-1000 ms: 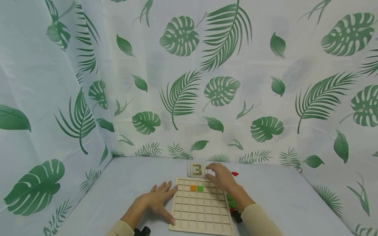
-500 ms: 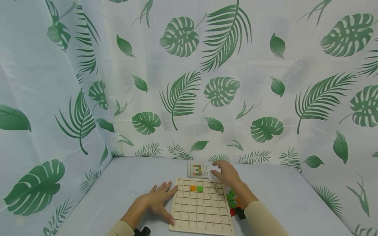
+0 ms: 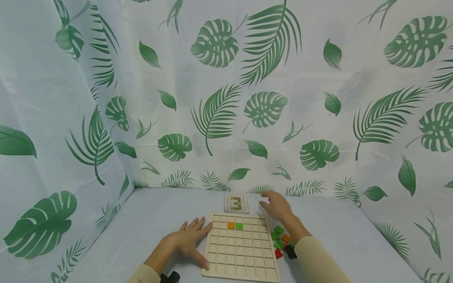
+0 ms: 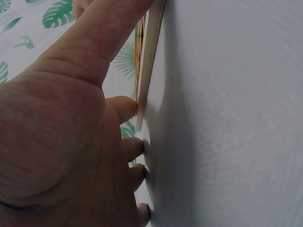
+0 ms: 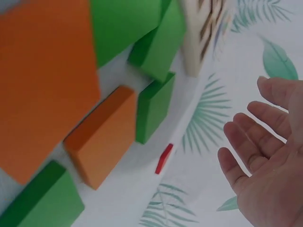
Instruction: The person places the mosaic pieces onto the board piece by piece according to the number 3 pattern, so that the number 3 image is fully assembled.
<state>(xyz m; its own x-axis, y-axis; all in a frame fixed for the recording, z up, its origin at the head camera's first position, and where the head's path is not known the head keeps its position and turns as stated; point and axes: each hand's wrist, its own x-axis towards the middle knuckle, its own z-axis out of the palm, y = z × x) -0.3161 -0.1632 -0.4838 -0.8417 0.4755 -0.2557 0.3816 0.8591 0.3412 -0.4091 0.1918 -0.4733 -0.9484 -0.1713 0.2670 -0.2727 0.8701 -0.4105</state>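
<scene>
A pale wooden grid board (image 3: pixel 240 251) lies in front of me, with an orange square tile (image 3: pixel 231 225) and a green square tile (image 3: pixel 239 226) side by side in its upper cells. My left hand (image 3: pixel 187 240) spreads along the board's left edge, thumb at the near corner and fingertips down on the table. Beyond the board lies a small pattern card (image 3: pixel 236 203) with coloured squares. My right hand (image 3: pixel 277 206) hovers right of that card, fingers relaxed, holding nothing. In the right wrist view its palm and fingers are bare.
Loose green tiles (image 3: pixel 279 230), orange tiles (image 3: pixel 286 238) and a red tile (image 3: pixel 278 254) lie along the board's right side. Farther off, a small red piece (image 5: pixel 164 158) lies on the table. A leaf-patterned cloth (image 3: pixel 226 98) hangs behind.
My right hand has drawn away from the pattern card to the right, and more of the loose tiles now show. The left hand and the board stay put.
</scene>
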